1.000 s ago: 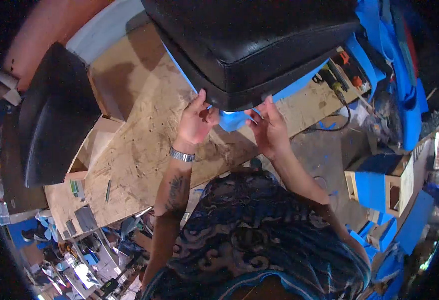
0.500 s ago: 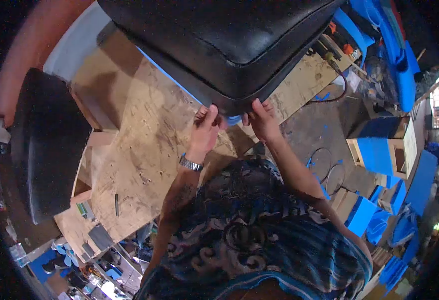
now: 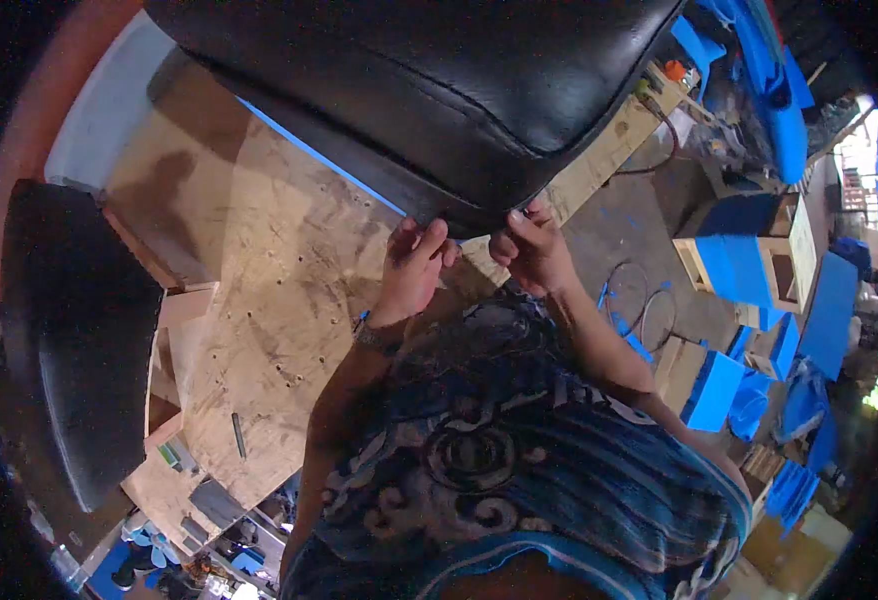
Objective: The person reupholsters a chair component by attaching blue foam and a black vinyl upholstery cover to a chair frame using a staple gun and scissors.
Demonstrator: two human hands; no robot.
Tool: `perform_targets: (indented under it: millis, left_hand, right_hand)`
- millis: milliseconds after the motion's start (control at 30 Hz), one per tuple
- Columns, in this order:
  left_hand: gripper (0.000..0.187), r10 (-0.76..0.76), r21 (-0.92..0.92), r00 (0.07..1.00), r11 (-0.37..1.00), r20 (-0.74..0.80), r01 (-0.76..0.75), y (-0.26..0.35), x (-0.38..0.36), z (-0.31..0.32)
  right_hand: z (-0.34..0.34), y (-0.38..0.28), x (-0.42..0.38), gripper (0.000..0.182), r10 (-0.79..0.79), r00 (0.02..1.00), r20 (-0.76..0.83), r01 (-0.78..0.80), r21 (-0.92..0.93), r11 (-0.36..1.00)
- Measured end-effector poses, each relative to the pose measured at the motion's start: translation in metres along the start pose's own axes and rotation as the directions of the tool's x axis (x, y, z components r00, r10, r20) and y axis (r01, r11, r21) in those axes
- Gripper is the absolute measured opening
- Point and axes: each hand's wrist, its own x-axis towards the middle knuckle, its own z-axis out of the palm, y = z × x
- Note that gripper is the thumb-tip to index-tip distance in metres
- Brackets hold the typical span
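Observation:
A large black padded cushion (image 3: pixel 379 90) with a stitched seam takes up the top of the view, one corner pointing toward me. My left hand (image 3: pixel 419 265) pinches the lower edge of its black cover left of that corner. At the corner itself, my right hand (image 3: pixel 534 250) has thumb and fingers closed on the same edge. A thin blue strip (image 3: pixel 319 160) shows under the cushion's left side. The fingertips are partly hidden behind the cover.
Beneath is a stained plywood tabletop (image 3: pixel 279 300). A black padded panel on a wooden frame (image 3: pixel 79 330) stands at left, and a dark thin rod (image 3: pixel 238 436) lies nearby. Blue-covered wooden frames (image 3: pixel 744 260) sit on the floor at right.
The cushion has turned, its near corner now further right. Both hands stay on the cover's edge; the right fingers are curled more tightly. My view has also shifted slightly.

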Motion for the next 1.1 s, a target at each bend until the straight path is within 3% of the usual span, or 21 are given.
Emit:
perform_targets:
  millis: [33,133,233,300,367,400,467,500,533,600,633,733,800,867,933,967,1067,1100]
  left_hand:
    - [0.009,0.021,-0.036,1.000,0.999,-0.001,-0.021,-0.006,0.000,-0.006]
    - [0.009,0.018,0.341,0.960,0.936,-0.278,0.081,-0.024,-0.010,-0.015]
    - [0.012,-0.307,0.764,0.939,0.566,-0.154,0.310,-0.045,-0.029,-0.065]
    - [0.015,0.020,0.828,0.996,0.555,0.082,-0.080,0.000,-0.020,-0.054]
    - [0.019,0.211,0.718,0.976,0.670,0.060,-0.189,0.018,-0.016,-0.045]
    - [0.022,0.227,0.582,0.972,0.798,-0.053,-0.155,0.023,0.000,-0.048]
    - [0.027,0.213,0.324,0.948,0.937,-0.236,-0.129,0.042,0.013,-0.044]
    - [0.030,0.219,0.225,0.933,0.962,-0.285,-0.157,0.060,0.025,-0.027]
    - [0.032,0.216,0.126,0.920,0.975,-0.328,-0.184,0.075,0.036,-0.019]
    - [0.033,0.241,0.131,0.907,0.969,-0.346,-0.207,0.101,0.075,-0.037]
    - [0.034,0.243,0.124,0.904,0.969,-0.352,-0.212,0.112,0.085,-0.040]
    - [0.028,0.126,0.175,0.926,0.982,-0.355,-0.066,0.136,0.094,-0.032]
    - [0.031,0.193,0.171,0.934,0.974,-0.300,-0.147,0.142,0.103,-0.043]
    - [0.034,0.307,0.188,0.920,0.946,-0.243,-0.266,0.148,0.108,-0.043]
    - [0.036,0.300,0.138,0.929,0.951,-0.214,-0.276,0.152,0.097,-0.028]
    - [0.037,0.296,0.120,0.935,0.953,-0.196,-0.277,0.153,0.093,-0.020]
    - [0.033,0.036,-0.127,0.990,0.990,-0.136,-0.054,0.128,0.080,-0.024]
    - [0.032,0.001,-0.124,0.992,0.992,-0.125,-0.017,0.110,0.065,-0.020]
  right_hand:
    - [-0.004,0.002,0.000,0.015,0.005,0.999,0.039,-0.005,-0.009,1.000]
    - [-0.006,0.007,-0.002,0.010,-0.033,0.996,-0.077,0.015,-0.227,0.974]
    - [-0.039,0.018,0.000,0.012,-0.069,0.996,-0.054,0.030,-0.534,0.845]
    - [-0.050,0.019,0.000,0.013,-0.011,0.999,-0.041,-0.029,-0.833,0.553]
    - [-0.040,0.029,-0.009,0.017,-0.012,0.954,-0.299,-0.208,-0.691,0.692]
    - [-0.035,0.033,-0.014,0.019,-0.012,0.907,-0.421,-0.265,-0.592,0.761]
    - [-0.069,0.047,-0.020,0.022,0.080,0.952,-0.296,-0.162,-0.264,0.951]
    - [-0.054,0.034,-0.017,0.025,0.016,0.921,-0.389,-0.113,-0.228,0.967]
    - [-0.039,0.023,-0.008,0.026,-0.170,0.914,-0.369,0.034,-0.348,0.937]
    - [-0.015,0.007,-0.001,0.025,-0.188,0.901,-0.391,0.099,-0.237,0.966]
    - [-0.012,0.007,0.001,0.025,-0.220,0.877,-0.428,0.110,-0.266,0.958]
    - [-0.005,-0.003,0.014,0.024,-0.275,0.823,-0.498,0.139,-0.293,0.946]
    - [-0.005,-0.010,0.022,0.024,-0.231,0.825,-0.516,0.149,-0.195,0.969]
    - [0.001,-0.007,0.021,0.026,-0.266,0.777,-0.571,0.151,-0.241,0.959]
    - [0.007,-0.009,0.019,0.029,-0.296,0.746,-0.597,0.129,-0.307,0.943]
    - [0.006,-0.013,0.016,0.030,-0.251,0.823,-0.509,0.095,-0.312,0.945]
    - [-0.013,-0.017,0.016,0.033,-0.185,0.943,-0.277,0.087,-0.331,0.940]
    - [0.005,-0.023,0.019,0.031,-0.130,0.913,-0.387,0.060,-0.188,0.980]
